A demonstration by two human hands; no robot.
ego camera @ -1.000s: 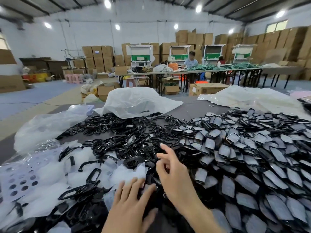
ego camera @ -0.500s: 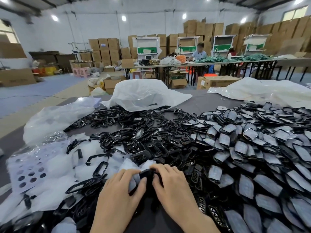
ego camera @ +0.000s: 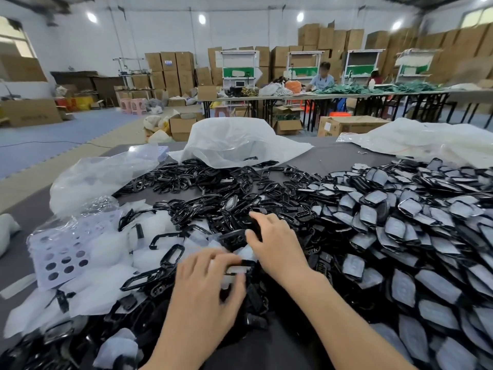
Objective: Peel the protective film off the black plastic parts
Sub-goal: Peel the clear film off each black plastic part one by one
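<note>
Now your left hand (ego camera: 205, 289) pinches a glossy black part (ego camera: 246, 263) clouded by pale film; your right hand (ego camera: 278, 245), close beside, grips a bare black frame (ego camera: 234, 237).

The covered parts (ego camera: 386, 217) are black under pale grey film (ego camera: 410, 206). The bare rings (ego camera: 213, 182) are shiny black. Film scraps (ego camera: 106, 252) are white. One sheet (ego camera: 64, 252) has dark round dots. The table (ego camera: 333, 156) is grey.

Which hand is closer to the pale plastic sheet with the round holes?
Left. The left hand is a little to the right of the pale plastic sheet with round holes; the right hand is farther right, beyond the left hand.
</note>
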